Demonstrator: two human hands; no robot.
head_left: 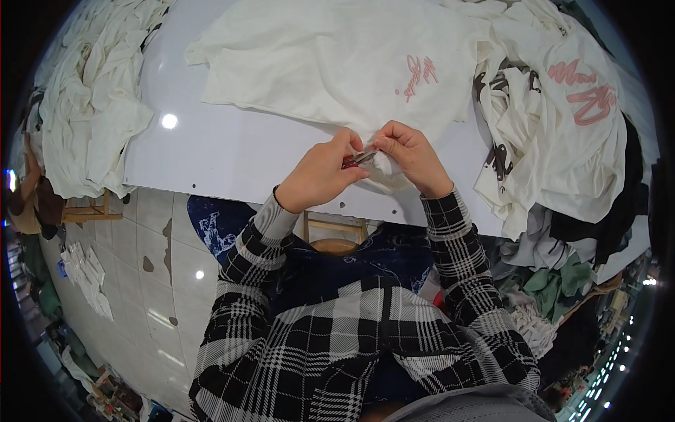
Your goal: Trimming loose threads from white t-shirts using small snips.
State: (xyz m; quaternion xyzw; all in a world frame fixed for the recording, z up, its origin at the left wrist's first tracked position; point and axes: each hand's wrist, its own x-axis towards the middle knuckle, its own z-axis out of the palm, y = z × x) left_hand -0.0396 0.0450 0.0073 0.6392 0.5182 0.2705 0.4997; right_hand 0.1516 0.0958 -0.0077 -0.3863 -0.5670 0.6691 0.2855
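Observation:
A white garment (316, 70) with pink script lies spread across the white table before me. Its near edge is bunched up between my hands. My left hand (316, 169) is closed around small red-handled thread snips (361, 158), whose metal blades point right toward the bunched cloth. With thumb and fingers together, my right hand (415, 156) pinches the garment's edge just beyond the blade tips. The fingers partly cover the spot where blades and cloth meet, so I cannot tell whether they touch.
A heap of white garments (98, 98) covers the table's left end. On the right, more white garments with dark cords (548, 141) are piled. Grey and green cloths (555, 281) lie below that pile. A wooden stool (334, 245) shows under the near edge.

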